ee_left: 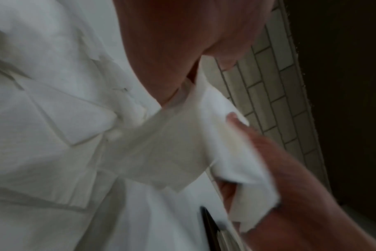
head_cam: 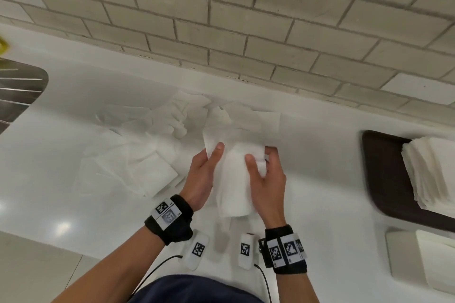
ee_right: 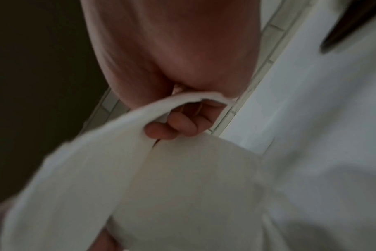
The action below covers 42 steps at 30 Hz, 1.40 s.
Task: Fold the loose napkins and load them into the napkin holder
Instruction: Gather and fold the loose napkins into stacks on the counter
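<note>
A white napkin (head_cam: pixel 234 179) hangs between both hands above the white counter. My left hand (head_cam: pixel 205 172) pinches its left edge with the thumb on top. My right hand (head_cam: pixel 266 172) grips its right edge, fingers curled round the paper (ee_right: pixel 140 129). In the left wrist view the napkin (ee_left: pixel 182 144) bends over between the two hands. A heap of loose white napkins (head_cam: pixel 138 152) lies on the counter to the left and behind. At the right, a dark napkin holder (head_cam: pixel 384 174) carries a stack of folded napkins (head_cam: pixel 423 170).
A grey brick wall (head_cam: pixel 246 19) runs along the back of the counter. A metal sink (head_cam: pixel 17 91) is at the far left. A white box (head_cam: pixel 403 258) sits at the near right. Two small white tagged devices (head_cam: pixel 197 249) lie near the front edge.
</note>
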Tool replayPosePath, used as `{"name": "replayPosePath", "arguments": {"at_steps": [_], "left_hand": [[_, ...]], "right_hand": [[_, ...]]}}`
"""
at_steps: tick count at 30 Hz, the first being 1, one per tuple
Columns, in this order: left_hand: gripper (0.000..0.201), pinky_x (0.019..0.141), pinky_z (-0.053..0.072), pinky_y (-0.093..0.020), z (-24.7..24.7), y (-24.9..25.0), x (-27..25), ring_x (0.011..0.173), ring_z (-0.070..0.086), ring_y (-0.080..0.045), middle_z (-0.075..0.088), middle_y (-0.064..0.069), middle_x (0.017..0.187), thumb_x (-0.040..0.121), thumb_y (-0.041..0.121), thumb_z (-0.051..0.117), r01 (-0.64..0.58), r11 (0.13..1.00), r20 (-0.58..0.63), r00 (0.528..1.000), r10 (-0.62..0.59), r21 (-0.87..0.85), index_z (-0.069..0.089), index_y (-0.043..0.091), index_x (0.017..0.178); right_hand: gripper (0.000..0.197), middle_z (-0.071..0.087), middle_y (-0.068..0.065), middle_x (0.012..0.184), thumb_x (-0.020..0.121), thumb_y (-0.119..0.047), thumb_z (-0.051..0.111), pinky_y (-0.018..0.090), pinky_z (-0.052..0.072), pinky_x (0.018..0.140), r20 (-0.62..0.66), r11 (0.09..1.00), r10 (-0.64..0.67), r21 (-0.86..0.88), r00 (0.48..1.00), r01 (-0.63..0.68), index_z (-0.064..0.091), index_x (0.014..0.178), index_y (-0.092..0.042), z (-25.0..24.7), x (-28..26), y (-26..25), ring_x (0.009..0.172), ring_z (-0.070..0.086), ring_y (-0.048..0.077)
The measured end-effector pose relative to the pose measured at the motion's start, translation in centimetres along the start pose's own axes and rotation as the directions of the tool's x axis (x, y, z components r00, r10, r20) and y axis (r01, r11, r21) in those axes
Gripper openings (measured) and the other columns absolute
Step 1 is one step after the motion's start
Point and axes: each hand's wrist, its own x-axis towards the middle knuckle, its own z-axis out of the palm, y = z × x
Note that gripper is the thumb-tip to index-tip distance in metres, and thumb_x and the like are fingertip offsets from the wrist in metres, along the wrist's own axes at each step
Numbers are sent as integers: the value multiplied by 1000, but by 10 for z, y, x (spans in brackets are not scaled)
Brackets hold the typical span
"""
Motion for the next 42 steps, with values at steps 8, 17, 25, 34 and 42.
{"name": "replayPosePath", "arguments": {"at_steps": [8,17,25,34,42], "left_hand": [[37,108,51,-66,4,-11,11,117,73,-37,79,-11,120,115,37,47,-41,981,-90,994,59,190,75,15,122],[58,115,49,-44,31,-15,10,130,68,-24,75,-4,135,113,57,34,69,998,31,997,-69,15,68,18,140],[32,102,57,-26,58,-32,13,123,70,-8,74,9,132,113,25,52,-126,971,29,992,122,205,56,23,145],[35,81,61,-34,53,-41,72,94,72,-16,72,-3,111,105,3,57,-297,851,63,952,300,434,45,19,133],[53,107,47,-48,18,-22,181,131,46,-32,44,-5,146,92,31,75,-308,113,276,932,235,945,50,18,137]], "right_hand": [[8,74,-8,103,110,-21,63,27,57,76,84,988,-154,38,984,152,66,116,-23,-23,-12,-32,92,72,15],[30,64,-28,88,110,-30,62,15,45,68,-69,970,-129,-216,989,111,53,139,-32,-21,1,6,80,65,1],[63,56,-11,148,107,-55,50,23,54,105,-52,990,86,-103,995,-91,27,160,-29,-19,0,26,127,58,-9],[61,77,2,111,104,-41,69,34,59,80,-224,965,99,-215,970,-148,34,154,-38,-72,3,64,95,77,19],[30,65,18,118,96,-20,74,49,58,84,-131,684,5,-722,991,-99,64,123,-11,-83,63,94,99,67,43]]}}
